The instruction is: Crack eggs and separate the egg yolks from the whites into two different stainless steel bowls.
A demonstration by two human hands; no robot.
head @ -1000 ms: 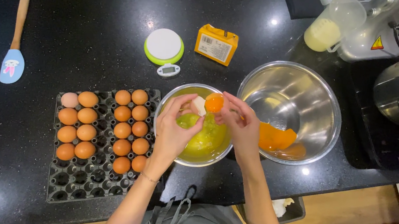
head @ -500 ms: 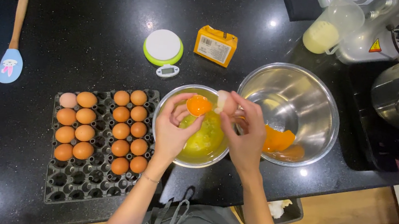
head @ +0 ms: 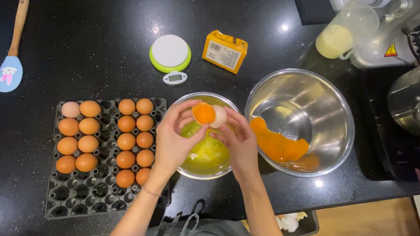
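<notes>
We hold both hands over the small bowl [head: 202, 162] of egg white: our left hand [head: 174, 139] grips a shell half [head: 203, 114] cradling a round, glossy orange yolk, our right hand [head: 238, 143] grips the pale, empty shell half [head: 219, 116] beside it.
</notes>
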